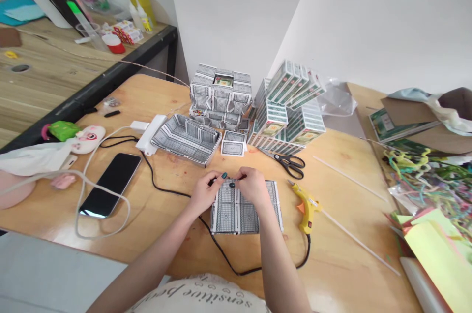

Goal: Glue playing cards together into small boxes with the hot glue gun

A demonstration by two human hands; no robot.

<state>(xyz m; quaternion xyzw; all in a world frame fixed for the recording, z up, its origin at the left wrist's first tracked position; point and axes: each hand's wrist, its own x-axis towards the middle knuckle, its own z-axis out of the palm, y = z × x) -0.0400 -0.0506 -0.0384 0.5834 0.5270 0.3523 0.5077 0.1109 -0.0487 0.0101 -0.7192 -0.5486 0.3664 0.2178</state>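
Observation:
A flat panel of joined playing cards (239, 212), backs up with a grey-green pattern, lies on the wooden table (342, 254) in front of me. My left hand (206, 190) and my right hand (252, 186) meet at its far edge, fingertips pinching the card edge there. A yellow hot glue gun (307, 207) lies just right of the panel, its black cord (221, 254) running under my arms. Black scissors (291, 163) lie beyond it.
A card-built tray (186, 138), a card-built box (220, 94) and stacked card packs (291, 111) stand at the back. A phone (110, 184) with white cable and a charger lies left. Glue sticks (354, 182), coloured paper (438, 249) and pipe cleaners (427, 180) lie right.

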